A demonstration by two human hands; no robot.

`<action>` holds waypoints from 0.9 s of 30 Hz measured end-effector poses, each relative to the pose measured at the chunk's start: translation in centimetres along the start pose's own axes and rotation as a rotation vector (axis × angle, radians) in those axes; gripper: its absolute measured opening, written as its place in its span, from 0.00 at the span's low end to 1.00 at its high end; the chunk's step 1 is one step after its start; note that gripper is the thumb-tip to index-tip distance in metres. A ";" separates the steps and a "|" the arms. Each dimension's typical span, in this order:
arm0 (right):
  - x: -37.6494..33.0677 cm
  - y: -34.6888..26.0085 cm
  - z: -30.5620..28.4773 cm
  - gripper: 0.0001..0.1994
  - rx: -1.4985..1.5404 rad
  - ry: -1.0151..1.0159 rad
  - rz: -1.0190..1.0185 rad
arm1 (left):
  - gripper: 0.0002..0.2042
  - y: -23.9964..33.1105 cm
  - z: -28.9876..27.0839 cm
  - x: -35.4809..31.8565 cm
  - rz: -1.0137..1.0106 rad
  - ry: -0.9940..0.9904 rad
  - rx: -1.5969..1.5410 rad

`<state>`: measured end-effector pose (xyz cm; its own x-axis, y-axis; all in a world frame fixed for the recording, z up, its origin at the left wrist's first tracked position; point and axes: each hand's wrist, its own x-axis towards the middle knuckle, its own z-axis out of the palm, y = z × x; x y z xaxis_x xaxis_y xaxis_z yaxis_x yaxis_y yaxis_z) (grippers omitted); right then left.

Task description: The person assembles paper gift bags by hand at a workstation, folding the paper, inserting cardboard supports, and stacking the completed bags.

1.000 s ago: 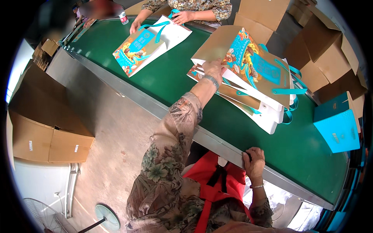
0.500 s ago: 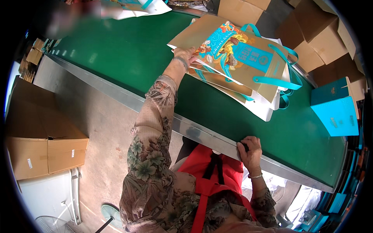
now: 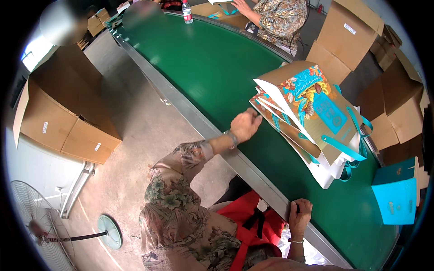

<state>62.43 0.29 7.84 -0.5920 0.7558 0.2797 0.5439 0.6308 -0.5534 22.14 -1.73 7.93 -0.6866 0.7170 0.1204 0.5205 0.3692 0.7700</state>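
Several gold paper gift bags [image 3: 332,115] lie in a stack on the green conveyor table [image 3: 217,58]. They have turquoise ribbon handles and a colourful nut print. The top bag's near-left edge stands slightly raised. Just left of the stack, my left hand [image 3: 245,125] is above the green surface, apart from the bags. Its fingers are curled closed, and what is in them, if anything, is hidden. My right hand [image 3: 300,213] is curled over the table's metal edge [image 3: 264,183]. A small dark thing shows at its fingers, too small to name.
A turquoise box [image 3: 394,196] stands at the table's right end. Across the table sits another person [image 3: 282,20] in a patterned top. A water bottle [image 3: 187,12] stands at the far edge. Large cartons [image 3: 68,122] are on the left, with a fan [image 3: 36,221] below them.
My left hand has let go of the top bag and drawn back toward the near edge. The view has turned left, bringing in the bottle and the other person. My right hand stays on the edge.
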 end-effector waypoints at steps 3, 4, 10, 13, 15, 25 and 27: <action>0.1 -0.4 -0.2 0.06 -0.006 0.020 -0.042 | 0.14 -2.2 -0.6 -5.3 0.183 0.004 0.057; -0.1 -0.7 -0.3 0.06 -0.020 0.008 -0.026 | 0.14 -2.7 -0.8 -6.1 0.235 0.035 0.087; -0.7 -1.6 -0.5 0.09 -0.078 -0.011 -0.014 | 0.11 -3.6 -1.0 -7.9 0.252 0.153 -0.081; -0.8 -1.9 -0.4 0.08 -0.070 -0.032 -0.012 | 0.09 -3.1 -1.5 -8.2 0.199 0.086 0.006; -0.8 -2.0 -0.4 0.08 -0.090 -0.015 -0.006 | 0.09 -2.8 -1.8 -8.3 0.275 0.092 0.065; -0.8 -1.7 -0.1 0.08 -0.078 -0.005 -0.033 | 0.09 -2.8 -1.7 -8.2 0.269 0.065 0.109; -0.9 -1.7 0.0 0.09 -0.080 -0.008 -0.035 | 0.09 -2.7 -1.7 -8.3 0.280 0.058 0.120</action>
<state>62.06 -1.48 8.52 -0.6164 0.7316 0.2913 0.5681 0.6693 -0.4789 25.54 -9.73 5.91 -0.5344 0.7669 0.3553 0.7469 0.2318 0.6232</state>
